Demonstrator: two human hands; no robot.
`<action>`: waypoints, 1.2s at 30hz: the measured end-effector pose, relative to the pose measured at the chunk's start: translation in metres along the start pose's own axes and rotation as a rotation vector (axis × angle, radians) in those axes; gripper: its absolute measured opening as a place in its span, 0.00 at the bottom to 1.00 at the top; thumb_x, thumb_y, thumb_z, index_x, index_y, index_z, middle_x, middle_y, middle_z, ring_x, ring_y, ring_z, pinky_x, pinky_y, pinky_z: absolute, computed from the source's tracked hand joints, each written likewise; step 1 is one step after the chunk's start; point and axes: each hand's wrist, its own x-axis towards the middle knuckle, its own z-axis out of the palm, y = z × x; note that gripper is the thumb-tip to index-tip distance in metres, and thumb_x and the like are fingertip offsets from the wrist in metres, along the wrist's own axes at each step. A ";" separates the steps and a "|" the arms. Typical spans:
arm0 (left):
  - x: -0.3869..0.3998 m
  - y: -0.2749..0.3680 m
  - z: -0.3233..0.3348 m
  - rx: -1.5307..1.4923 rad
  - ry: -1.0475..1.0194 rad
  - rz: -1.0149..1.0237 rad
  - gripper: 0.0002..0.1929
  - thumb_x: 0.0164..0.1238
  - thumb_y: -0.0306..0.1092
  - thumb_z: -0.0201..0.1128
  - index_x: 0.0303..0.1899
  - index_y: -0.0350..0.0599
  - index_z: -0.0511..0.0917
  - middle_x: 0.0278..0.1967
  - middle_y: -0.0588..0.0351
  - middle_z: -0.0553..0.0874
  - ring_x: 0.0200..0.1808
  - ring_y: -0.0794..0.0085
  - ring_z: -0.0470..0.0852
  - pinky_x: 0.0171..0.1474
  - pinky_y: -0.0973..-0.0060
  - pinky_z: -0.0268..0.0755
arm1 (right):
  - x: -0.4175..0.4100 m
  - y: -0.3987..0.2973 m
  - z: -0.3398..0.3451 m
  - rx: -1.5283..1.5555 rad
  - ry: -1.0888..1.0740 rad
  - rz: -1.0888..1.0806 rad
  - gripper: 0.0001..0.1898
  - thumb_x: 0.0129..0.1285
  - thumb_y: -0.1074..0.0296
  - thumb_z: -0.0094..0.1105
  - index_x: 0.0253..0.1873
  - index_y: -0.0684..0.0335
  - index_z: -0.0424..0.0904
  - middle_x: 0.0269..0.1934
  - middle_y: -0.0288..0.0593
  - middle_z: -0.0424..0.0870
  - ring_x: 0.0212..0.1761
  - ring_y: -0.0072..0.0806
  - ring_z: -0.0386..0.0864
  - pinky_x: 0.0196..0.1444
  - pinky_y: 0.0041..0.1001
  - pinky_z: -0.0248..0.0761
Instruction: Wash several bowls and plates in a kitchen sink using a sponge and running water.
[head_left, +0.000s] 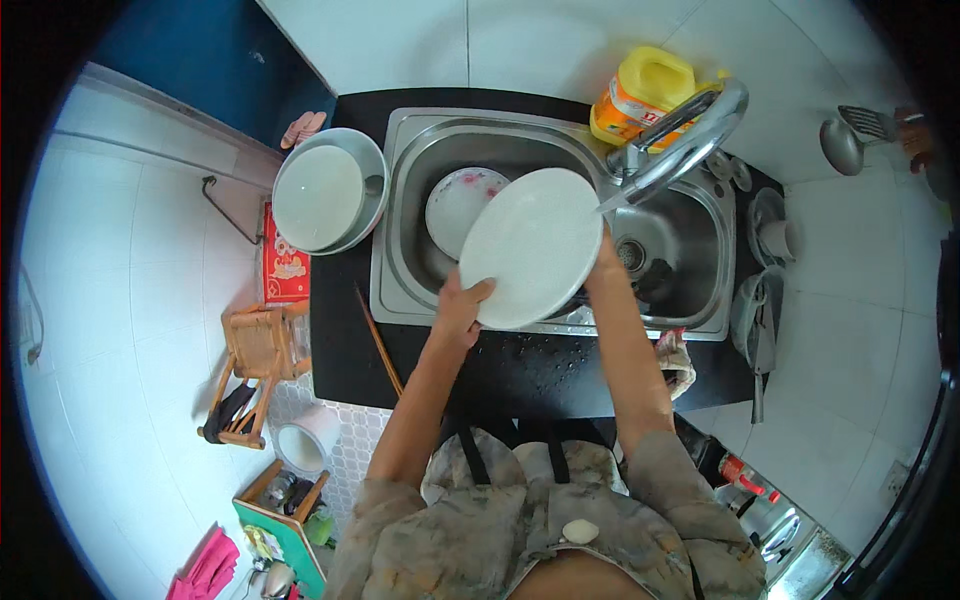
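Observation:
A white plate (534, 247) is held tilted over the double sink, between my two hands. My left hand (459, 304) grips its near left edge, thumb on the upper face. Behind the right rim, my right hand (602, 259) is mostly hidden by the plate. The faucet (690, 142) reaches toward the plate's right edge, and water seems to run from its spout. In the left basin (420, 187) lies a plate with pink flowers (463, 206), partly covered by the held one. The right basin (675, 247) shows its drain and a dark item.
A bowl (379, 161) with a white plate (319, 199) stands left of the sink. Chopsticks (379, 341) lie on the black counter (525, 375). A yellow jug (645, 94) stands behind the faucet. At right are a cloth (675, 364) and a cleaver (761, 337).

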 end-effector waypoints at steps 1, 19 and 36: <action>-0.002 -0.001 -0.008 -0.006 0.013 0.002 0.24 0.62 0.26 0.60 0.60 0.37 0.67 0.42 0.50 0.83 0.31 0.74 0.83 0.29 0.79 0.77 | -0.013 -0.012 0.026 0.016 0.005 0.009 0.28 0.64 0.44 0.57 0.58 0.64 0.74 0.49 0.46 0.82 0.50 0.34 0.80 0.53 0.36 0.76; -0.081 -0.009 -0.111 0.846 -0.027 0.352 0.18 0.64 0.29 0.61 0.54 0.36 0.70 0.42 0.47 0.83 0.43 0.65 0.82 0.47 0.69 0.74 | 0.042 0.011 -0.030 -0.547 0.159 0.326 0.18 0.67 0.51 0.57 0.41 0.64 0.76 0.29 0.37 0.75 0.23 0.24 0.71 0.16 0.19 0.59; -0.093 -0.023 -0.125 0.824 0.036 0.189 0.19 0.65 0.32 0.62 0.55 0.37 0.70 0.42 0.47 0.84 0.44 0.66 0.84 0.47 0.70 0.75 | 0.125 0.135 -0.072 -1.577 0.361 0.388 0.19 0.50 0.65 0.59 0.45 0.73 0.81 0.41 0.59 0.84 0.43 0.49 0.83 0.48 0.38 0.75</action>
